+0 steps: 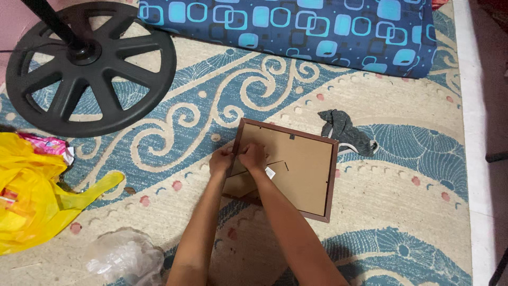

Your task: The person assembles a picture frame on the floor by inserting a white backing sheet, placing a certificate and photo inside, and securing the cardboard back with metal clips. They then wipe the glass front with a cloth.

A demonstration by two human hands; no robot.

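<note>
**Both hands at the left edge of a face-down picture frame**

Bottom of frame, nearest the camera: two bare forearms rise from the lower centre toward the middle. To their left, at the lower left edge, lies a crumpled clear plastic bag. Above it, at the far left, sits a bright yellow plastic bag, with a pink printed wrapper showing at its top.

Centre of frame: the picture frame lies back-up on the carpet, dark brown rim around a tan backing board. The left hand sits at the frame's left rim, fingers curled narrow against the edge. The right hand is just beside it, touching it, resting on the backing board near the same rim, fingers bent and pinched close; what they pinch cannot be told. A folding stand flap of the backing appears lifted below the hands.

Just right of the frame's upper right corner: a small grey cloth lies on the carpet, near the rim but apart from it.

Upper left of frame: a round black spoked base with a pole rising from its hub.

Top of frame, farthest: a dark blue mattress with light blue rounded squares lies along the carpet's far edge.
</note>
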